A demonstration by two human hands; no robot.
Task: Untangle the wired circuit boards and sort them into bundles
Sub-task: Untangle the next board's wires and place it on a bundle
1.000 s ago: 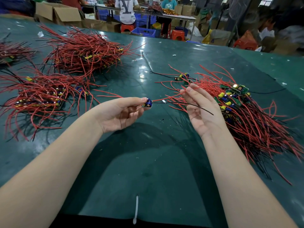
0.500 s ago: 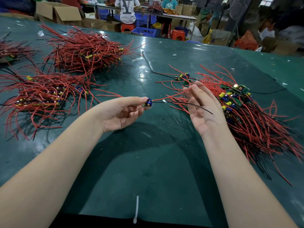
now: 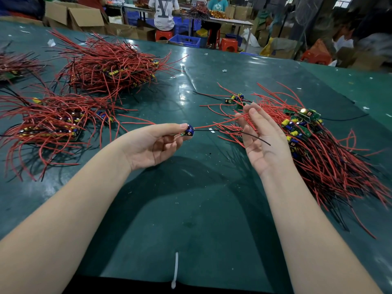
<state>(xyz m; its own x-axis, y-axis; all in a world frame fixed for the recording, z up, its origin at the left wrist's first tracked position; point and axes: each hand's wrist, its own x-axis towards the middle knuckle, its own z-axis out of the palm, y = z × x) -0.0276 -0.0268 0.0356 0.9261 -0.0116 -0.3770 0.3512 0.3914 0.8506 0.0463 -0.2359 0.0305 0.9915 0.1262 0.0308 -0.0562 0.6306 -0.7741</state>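
From the head camera, both bare forearms are reaching out over a dark green tabletop. The left hand is pinching a small circuit board between thumb and fingertips, holding it up above the tabletop near the middle of the view. A red wire and a black wire are running from that board to the right. The right hand is standing palm toward the left with its fingers nearly straight; the red wire is passing between its fingertips near the top, and the black wire is crossing in front of its palm with the free end sticking out past it. Whether the fingertips are actually squeezing the red wire is hard to tell.

Just behind the right hand, a tangled pile of red and black wires with green boards and yellow and blue parts is lying on the right side of the tabletop. A few loose boards with wires are sitting just beyond the fingertips. On the left, a sorted bundle is lying near the left forearm, a second bundle is lying farther back, and part of a third bundle is showing at the left edge. A white cable tie is lying at the near edge of the tabletop. Beyond the tabletop, cardboard boxes, blue crates and red stools are standing around other people.
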